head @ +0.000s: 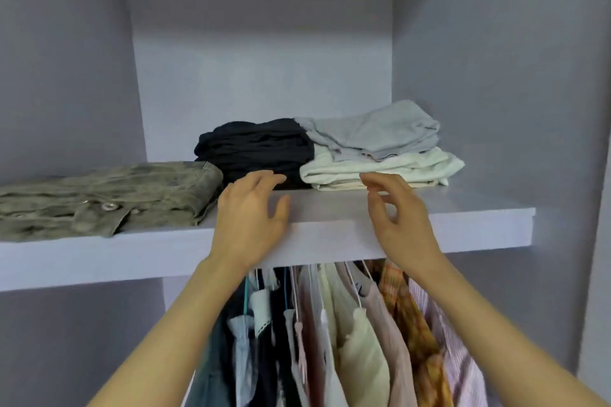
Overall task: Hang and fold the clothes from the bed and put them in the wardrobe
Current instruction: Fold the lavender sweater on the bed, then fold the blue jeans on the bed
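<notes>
1. The wardrobe shelf [429, 218] is carrying all the folded clothes in view, and a row of hanging garments [347, 334] is filling the rail beneath it.
2. The olive denim garment [109, 198] is lying folded at the shelf's left end. It looks the heaviest and stiffest piece, with metal snaps, so it is probably best lifted with flat palms under the fold.
3. The black folded garment [258, 149] is sitting in the middle, touching the pile on its right. It looks soft and crumpled and is likely to slump if pinched at one edge.
4. The cream folded garment [380, 170] is forming the base of the right pile, with the grey folded garment [373, 134] resting on top. Both look light and limp, so supporting them from below would be keeping the folds intact.
5. The left hand [254, 211] is hovering over the shelf edge, fingers spread loosely near the black garment and holding nothing.
6. The right hand [396, 211] is hovering just before the cream garment, fingers relaxed, slightly curled and empty.
</notes>
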